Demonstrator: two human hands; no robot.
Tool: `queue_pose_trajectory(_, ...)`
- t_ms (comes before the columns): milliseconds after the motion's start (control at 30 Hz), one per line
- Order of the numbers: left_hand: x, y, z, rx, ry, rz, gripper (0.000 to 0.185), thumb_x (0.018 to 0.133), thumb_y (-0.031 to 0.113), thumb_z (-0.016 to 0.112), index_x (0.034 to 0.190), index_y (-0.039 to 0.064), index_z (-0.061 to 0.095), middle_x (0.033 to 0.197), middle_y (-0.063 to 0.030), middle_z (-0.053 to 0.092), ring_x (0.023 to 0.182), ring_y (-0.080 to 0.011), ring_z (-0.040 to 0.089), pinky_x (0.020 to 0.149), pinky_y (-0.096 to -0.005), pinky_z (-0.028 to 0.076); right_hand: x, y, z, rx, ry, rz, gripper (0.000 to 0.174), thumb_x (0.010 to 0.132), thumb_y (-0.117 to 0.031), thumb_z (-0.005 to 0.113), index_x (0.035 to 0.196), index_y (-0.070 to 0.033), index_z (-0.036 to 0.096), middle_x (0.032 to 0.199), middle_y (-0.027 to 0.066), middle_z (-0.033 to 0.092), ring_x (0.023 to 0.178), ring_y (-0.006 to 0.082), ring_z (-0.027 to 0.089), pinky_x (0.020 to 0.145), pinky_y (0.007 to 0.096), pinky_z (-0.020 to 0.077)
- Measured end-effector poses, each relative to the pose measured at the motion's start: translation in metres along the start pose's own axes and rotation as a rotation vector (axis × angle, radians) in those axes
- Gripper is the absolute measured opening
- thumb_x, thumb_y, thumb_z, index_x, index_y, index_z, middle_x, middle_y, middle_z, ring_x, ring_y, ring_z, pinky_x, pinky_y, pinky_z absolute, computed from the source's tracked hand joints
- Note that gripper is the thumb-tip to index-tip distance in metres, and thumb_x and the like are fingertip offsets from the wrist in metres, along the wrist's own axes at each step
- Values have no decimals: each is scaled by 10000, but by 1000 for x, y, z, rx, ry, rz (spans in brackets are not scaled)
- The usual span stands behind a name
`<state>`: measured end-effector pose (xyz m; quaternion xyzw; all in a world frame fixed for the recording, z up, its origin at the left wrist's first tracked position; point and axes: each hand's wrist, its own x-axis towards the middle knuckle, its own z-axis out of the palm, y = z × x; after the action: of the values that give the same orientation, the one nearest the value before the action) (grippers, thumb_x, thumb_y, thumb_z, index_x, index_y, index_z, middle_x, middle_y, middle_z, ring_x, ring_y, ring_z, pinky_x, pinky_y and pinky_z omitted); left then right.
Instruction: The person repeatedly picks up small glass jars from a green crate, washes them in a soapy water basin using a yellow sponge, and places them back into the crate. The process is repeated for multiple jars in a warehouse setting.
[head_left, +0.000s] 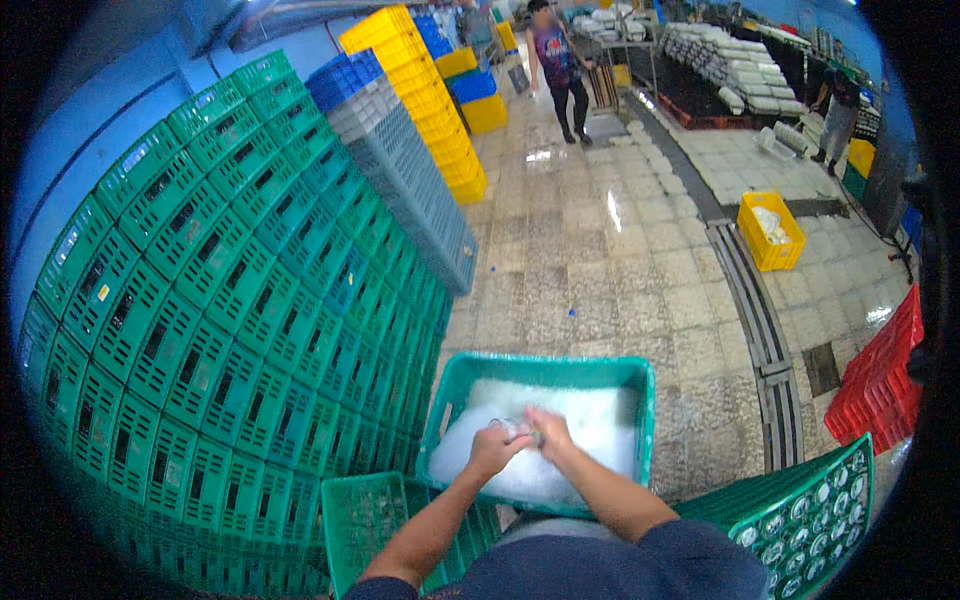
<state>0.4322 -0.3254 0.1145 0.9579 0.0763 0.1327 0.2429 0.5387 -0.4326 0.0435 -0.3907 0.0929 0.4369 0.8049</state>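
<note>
Both my hands are over a green plastic tub that holds a mass of white, translucent material, perhaps plastic bags or ice; I cannot tell which. My left hand is closed on a small shiny item with a dark, thin part, too blurred to name. Close beside it, my right hand touches the same item from the other side, its fingers blurred. Whether the right fingers grip it is unclear. An open green crate stands at the near left, partly under my left forearm.
Tall stacks of green crates, grey crates and yellow crates line the left. At the near right is a green crate with round items. Red crates and a yellow crate stand farther right. Two people are beyond.
</note>
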Motion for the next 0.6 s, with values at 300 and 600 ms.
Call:
queue_pose_trajectory(300,22,-24,8,-412,226,-475,299,923,256,691,717,40,674,641,-86,622,590,-201,572,577,-408,441,-75,-4,13,-1540,-92,-370,666,722,-372,843,1169,20,542,947,224,724,829,397,726,731,487,597)
queue_pose_trajectory(600,45,-10,20,170,-177,211,317,951,337,600,900,45,713,856,-170,716,799,-375,699,748,-477,564,-73,-13,4,-1181,61,-120,783,619,-442,910,1152,51,615,1071,214,717,919,288,717,791,397,585)
